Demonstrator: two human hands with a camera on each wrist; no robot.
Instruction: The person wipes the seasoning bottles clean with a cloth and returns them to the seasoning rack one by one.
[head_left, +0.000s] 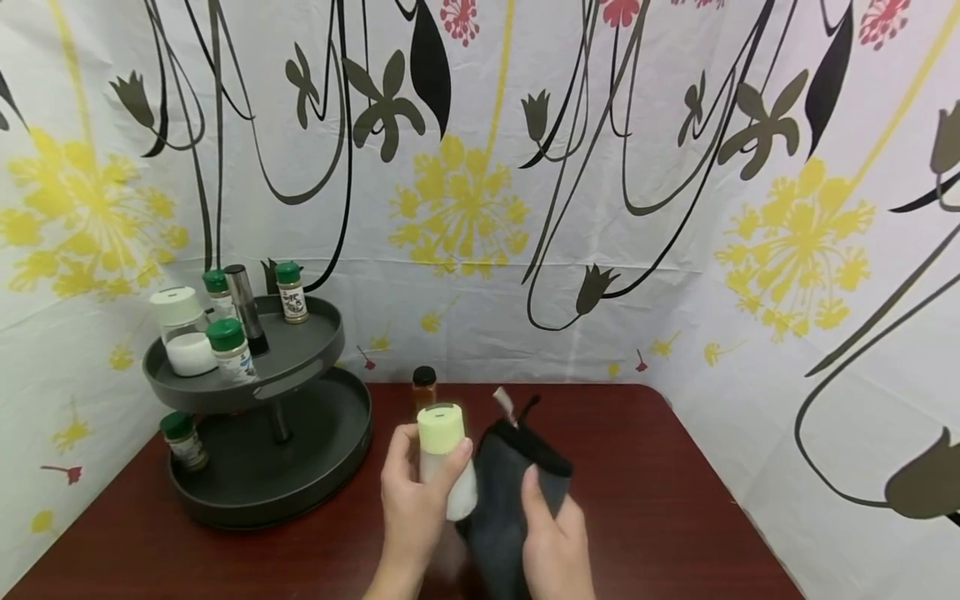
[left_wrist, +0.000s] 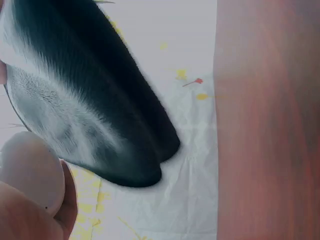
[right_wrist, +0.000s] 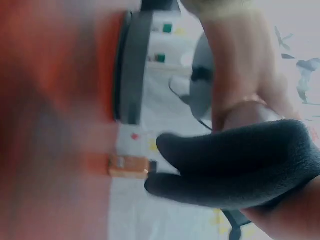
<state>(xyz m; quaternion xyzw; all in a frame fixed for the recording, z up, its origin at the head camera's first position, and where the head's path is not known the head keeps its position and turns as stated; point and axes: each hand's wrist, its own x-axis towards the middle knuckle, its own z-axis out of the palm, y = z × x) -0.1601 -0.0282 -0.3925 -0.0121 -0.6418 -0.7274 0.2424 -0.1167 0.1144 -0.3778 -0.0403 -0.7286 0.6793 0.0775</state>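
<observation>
My left hand (head_left: 414, 500) grips a clear shaker jar (head_left: 442, 433) with a pale yellow-green lid and white contents, held above the table. Its pale round base (left_wrist: 32, 172) shows in the left wrist view. Just to the right, my right hand (head_left: 557, 537) holds a dark grey fabric pouch (head_left: 501, 492) by its side, thumb in front. The pouch has a black rim, and a light tab and a dark cord stick up from it. Jar and pouch overlap in the head view; whether they touch I cannot tell. In the right wrist view the pouch (right_wrist: 240, 165) covers part of the jar.
A two-tier dark turntable rack (head_left: 262, 500) stands at the left. Its upper tier carries green-capped spice bottles (head_left: 231, 350), a white-lidded jar (head_left: 183, 333) and a slim metallic cylinder (head_left: 246, 308). A black-capped orange-brown spice bottle (head_left: 423, 387) stands behind my left hand. Patterned cloth hangs behind the table.
</observation>
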